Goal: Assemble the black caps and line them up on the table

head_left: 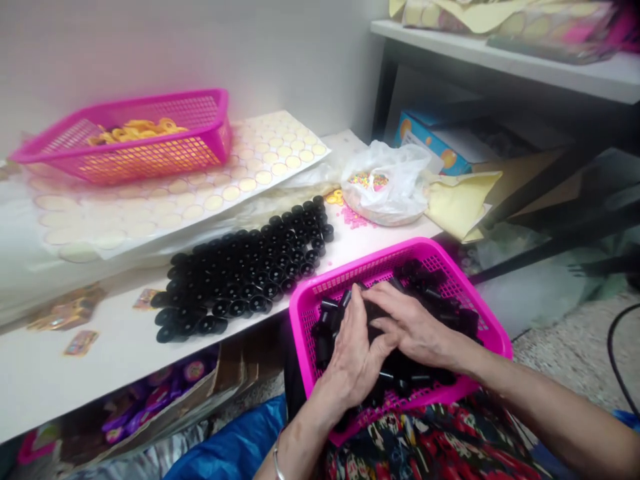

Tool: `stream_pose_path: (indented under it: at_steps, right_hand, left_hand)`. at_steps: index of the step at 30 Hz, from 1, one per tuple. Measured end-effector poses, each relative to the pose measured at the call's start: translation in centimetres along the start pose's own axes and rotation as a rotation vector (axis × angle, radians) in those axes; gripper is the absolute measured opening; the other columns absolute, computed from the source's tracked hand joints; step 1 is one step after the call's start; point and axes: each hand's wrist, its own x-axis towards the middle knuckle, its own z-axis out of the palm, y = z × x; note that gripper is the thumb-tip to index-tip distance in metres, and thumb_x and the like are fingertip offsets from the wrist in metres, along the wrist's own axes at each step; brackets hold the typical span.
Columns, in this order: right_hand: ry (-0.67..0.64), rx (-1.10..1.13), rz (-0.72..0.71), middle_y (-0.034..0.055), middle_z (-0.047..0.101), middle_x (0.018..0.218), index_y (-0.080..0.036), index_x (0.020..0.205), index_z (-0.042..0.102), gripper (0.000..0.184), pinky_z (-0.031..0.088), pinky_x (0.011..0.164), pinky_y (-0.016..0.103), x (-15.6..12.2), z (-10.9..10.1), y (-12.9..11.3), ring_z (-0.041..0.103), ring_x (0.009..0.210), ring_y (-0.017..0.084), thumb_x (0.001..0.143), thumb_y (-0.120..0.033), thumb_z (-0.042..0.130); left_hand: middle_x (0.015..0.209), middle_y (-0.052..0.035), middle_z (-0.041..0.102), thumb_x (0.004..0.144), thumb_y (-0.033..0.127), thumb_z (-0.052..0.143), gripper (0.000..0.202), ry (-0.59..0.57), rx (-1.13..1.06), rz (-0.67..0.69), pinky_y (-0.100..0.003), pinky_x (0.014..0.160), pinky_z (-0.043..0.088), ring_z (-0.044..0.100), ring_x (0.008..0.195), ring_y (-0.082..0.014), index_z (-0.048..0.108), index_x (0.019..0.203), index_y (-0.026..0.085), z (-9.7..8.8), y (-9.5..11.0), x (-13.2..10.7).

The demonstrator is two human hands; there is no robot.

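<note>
Black cylinders [469,323] lie beneath left hand [354,357] and right hand [413,330] — fingers [355,313] extended, slanting together — grip hidden.

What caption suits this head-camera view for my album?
Left hand and right hand over a pink basket of black pieces, near rows of others.

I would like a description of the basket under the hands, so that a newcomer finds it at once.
Start at the white table. By its near edge, next to the patterned clothing, is a pink basket. Unlike the other pink basket, which holds yellow pieces, this one holds black pieces.
</note>
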Motion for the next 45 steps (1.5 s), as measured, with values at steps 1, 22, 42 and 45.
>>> stream_pose_path:
  at_steps: [1,22,42,45]
  right_hand:
    - [0.037,-0.002,-0.007,0.009,0.057,0.107,-0.019,0.12,0.052,0.04,0.047,0.088,0.038,0.8,-0.4,0.2,0.054,0.1,0.02,0.082,-0.007,0.048]
    - [0.012,-0.411,0.252,0.0099,0.065,0.096,-0.01,0.105,0.058,0.032,0.038,0.066,0.024,15.4,0.4,5.4,0.057,0.083,0.019,0.077,-0.025,0.053]
    - [-0.277,-0.564,0.344,0.0128,0.072,0.083,-0.014,0.077,0.071,0.023,0.041,0.066,0.026,15.5,-0.2,5.8,0.065,0.082,0.023,0.068,-0.005,0.052]
    - [-0.178,-0.562,0.385,0.018,0.069,0.096,-0.01,0.093,0.067,0.029,0.042,0.069,0.028,15.6,-1.2,6.4,0.062,0.091,0.026,0.068,-0.005,0.052]
  left_hand:
    - [0.153,-0.0151,0.022,0.085,0.041,0.055,0.081,0.046,-0.021,0.017,-0.045,0.111,0.028,0.024,0.141,-0.0284,0.011,0.149,0.018,-0.1,0.1,0.2]
    - [0.093,-0.0089,0.068,0.079,0.018,0.062,0.009,0.319,0.171,0.18,-0.031,0.077,0.051,0.064,0.086,-0.0193,0.067,0.086,0.016,-2.0,-1.0,0.5]
    - [0.085,-0.0067,0.068,0.081,0.017,0.059,0.007,0.3,0.246,0.204,-0.031,0.074,0.052,0.063,0.079,-0.0183,0.066,0.084,0.018,-1.8,-1.4,-0.1]
    - [0.086,-0.0069,0.068,0.081,0.016,0.059,0.009,0.311,0.251,0.233,-0.03,0.074,0.052,0.064,0.08,-0.018,0.066,0.086,0.018,-1.8,-1.4,0.0]
